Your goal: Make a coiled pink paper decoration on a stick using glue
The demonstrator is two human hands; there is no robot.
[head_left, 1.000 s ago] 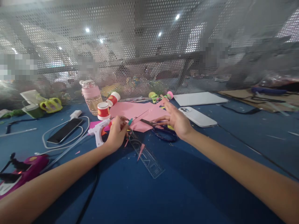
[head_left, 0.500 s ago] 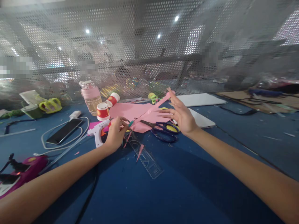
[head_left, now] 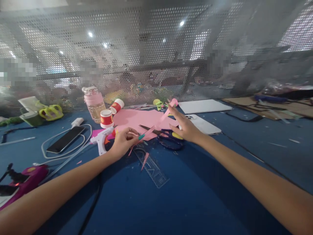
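Observation:
A narrow pink paper strip [head_left: 160, 121] slants up from left to right above the table, its far end curled. My left hand [head_left: 123, 143] is closed in a pinch on the strip's lower end. Something small and teal shows at that thumb tip; I cannot tell if it belongs to the strip. My right hand [head_left: 188, 128] is open, fingers stretched and thumb apart, with its fingertips against or close to the strip's curled upper end. Beneath the strip lie dark-handled scissors [head_left: 170, 138] and a pink paper sheet [head_left: 132, 117]. A clear stencil ruler [head_left: 155, 171] rests nearer me.
A white glue gun [head_left: 101, 142], phone [head_left: 66, 138] with cable, and purple power strip [head_left: 30, 181] lie left. Behind stand a pink-lidded bottle [head_left: 94, 104] and red-and-white paper cups [head_left: 107, 118]. A white phone [head_left: 206, 125] and white sheet [head_left: 204, 106] lie right, before a perforated metal screen [head_left: 146, 49].
My right hand has moved left and lower along the strip's upper end, its fingers tilting forward. My left hand has shifted slightly right and down, still pinching the strip.

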